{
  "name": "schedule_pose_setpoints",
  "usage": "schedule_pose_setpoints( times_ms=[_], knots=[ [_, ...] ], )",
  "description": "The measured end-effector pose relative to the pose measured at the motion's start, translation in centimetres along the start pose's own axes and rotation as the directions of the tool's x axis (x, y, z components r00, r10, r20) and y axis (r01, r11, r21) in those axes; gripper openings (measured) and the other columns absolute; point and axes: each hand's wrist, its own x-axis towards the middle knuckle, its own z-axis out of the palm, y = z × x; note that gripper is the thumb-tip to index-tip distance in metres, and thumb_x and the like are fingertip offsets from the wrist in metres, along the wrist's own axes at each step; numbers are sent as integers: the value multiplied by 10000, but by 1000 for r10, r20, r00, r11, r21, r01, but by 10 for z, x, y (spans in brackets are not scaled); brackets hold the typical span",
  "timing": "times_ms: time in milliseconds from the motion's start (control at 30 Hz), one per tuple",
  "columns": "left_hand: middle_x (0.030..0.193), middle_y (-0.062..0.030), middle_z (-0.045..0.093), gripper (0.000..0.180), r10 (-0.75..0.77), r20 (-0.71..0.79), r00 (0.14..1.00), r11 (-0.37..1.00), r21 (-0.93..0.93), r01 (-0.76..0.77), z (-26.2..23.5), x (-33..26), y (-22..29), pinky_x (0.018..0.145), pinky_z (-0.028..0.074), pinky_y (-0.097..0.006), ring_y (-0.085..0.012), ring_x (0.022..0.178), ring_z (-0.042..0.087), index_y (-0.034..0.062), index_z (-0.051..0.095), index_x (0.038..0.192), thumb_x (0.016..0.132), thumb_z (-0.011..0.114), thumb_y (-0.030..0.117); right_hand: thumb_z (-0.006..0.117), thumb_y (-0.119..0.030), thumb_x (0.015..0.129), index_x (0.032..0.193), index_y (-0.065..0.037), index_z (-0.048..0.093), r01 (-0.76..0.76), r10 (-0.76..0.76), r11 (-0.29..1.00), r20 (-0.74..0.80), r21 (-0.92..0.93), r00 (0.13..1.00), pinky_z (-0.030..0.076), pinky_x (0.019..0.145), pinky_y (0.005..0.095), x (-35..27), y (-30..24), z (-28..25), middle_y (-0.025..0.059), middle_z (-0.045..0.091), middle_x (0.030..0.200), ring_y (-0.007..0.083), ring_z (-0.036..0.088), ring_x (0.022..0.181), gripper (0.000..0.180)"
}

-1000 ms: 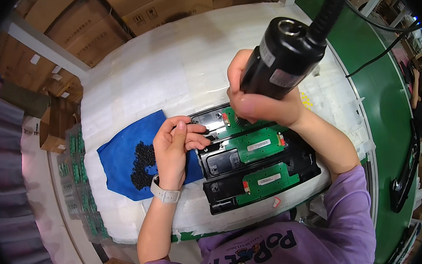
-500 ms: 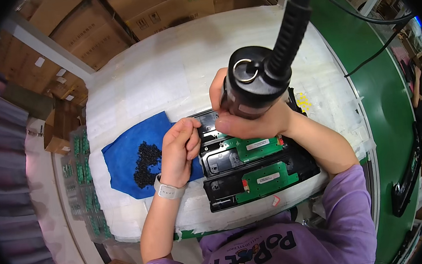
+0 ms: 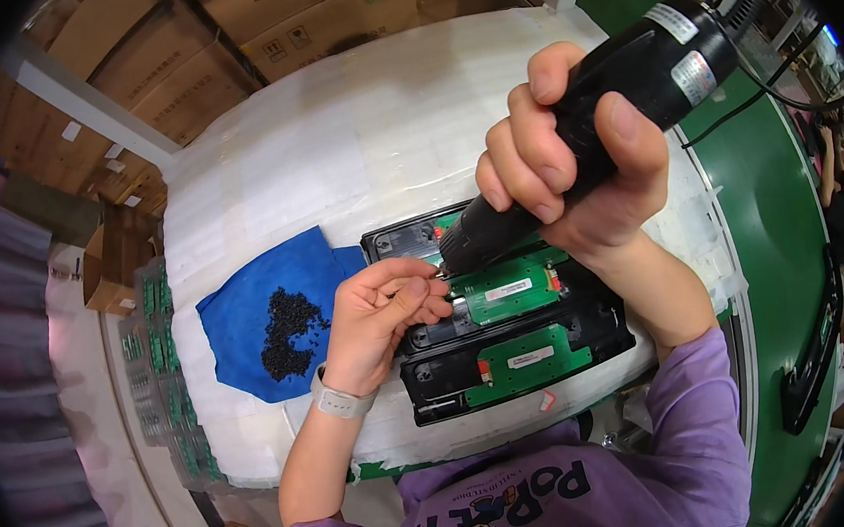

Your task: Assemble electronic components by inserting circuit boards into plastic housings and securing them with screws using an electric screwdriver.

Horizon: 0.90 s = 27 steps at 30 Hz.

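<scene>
I am looking down on a black electric screwdriver [image 3: 586, 134], which is slanting across the right half of my view, its cord end up and to the right, its narrow nose pointing down and left. The right hand [image 3: 610, 209] is grasping it firmly, fingers wrapping one side of the barrel and thumb pressing the other. The nose is ending over the left part of a row of panels, right at the fingertips of the left hand [image 3: 381, 312]. That hand is curling its thumb and fingers together beside the tip; the spot is so small and crowded from up here that I cannot tell whether it is pinching anything.

Beneath the tool I am seeing three long black panels lying side by side: a far panel [image 3: 395, 242], a middle panel [image 3: 433, 334] and a near panel [image 3: 435, 378]. The near one is carrying a green circuit board [image 3: 534, 342] with a white label, and the middle one is carrying a similar board. To the left, a blue cloth [image 3: 243, 284] is lying flat, holding a loose heap of tiny black pieces [image 3: 287, 348]. A pale watch [image 3: 342, 402] is circling the left wrist. Everything is resting on a white-covered table [image 3: 330, 131]; cardboard boxes [image 3: 332, 32] are standing beyond its far edge, and trays of green boards [image 3: 157, 362] are sitting along its left side.
</scene>
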Motion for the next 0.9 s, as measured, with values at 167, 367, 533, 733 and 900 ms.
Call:
schedule_pose_setpoints(
  times_ms=[167,367,533,733,900],
  knots=[
    [852,-150,653,180,12,-5,1000,998,67,-12,0,1,-1,624,526,-246,-186,703,652,-24,569,976,814,614,41,475,-386,844,962,-65,439,-47,48,999,-14,24,999,412,491,296,-1,4,0,-13,426,557,93,380,402,344],
    [829,-146,651,148,160,13,987,931,329,-155,8,-2,1,612,522,-245,-191,688,651,-33,572,917,784,627,2,454,-370,861,957,-69,456,-145,134,988,-162,-59,978,406,504,292,-4,4,9,-15,420,557,93,378,411,315],
    [819,-137,647,123,88,23,996,981,173,-91,4,-5,6,627,503,-237,-175,699,643,-41,568,927,816,578,12,491,-281,831,890,-63,480,-58,104,980,-241,188,965,402,486,318,2,6,7,21,426,530,134,398,404,226],
    [985,-176,613,241,183,-115,976,978,127,-168,-9,6,9,760,478,-268,-201,880,613,-63,533,1002,921,447,148,480,-272,837,902,-62,484,-60,101,984,-247,169,964,404,485,319,2,14,8,24,424,531,134,396,405,220],
    [1081,-219,569,208,267,-231,936,963,81,-255,-18,10,9,867,462,-284,-247,1021,578,-63,467,1044,937,345,68,472,-340,854,973,-65,445,-69,70,995,9,-69,997,406,517,295,2,24,5,-7,414,563,98,376,418,301]
  ],
)
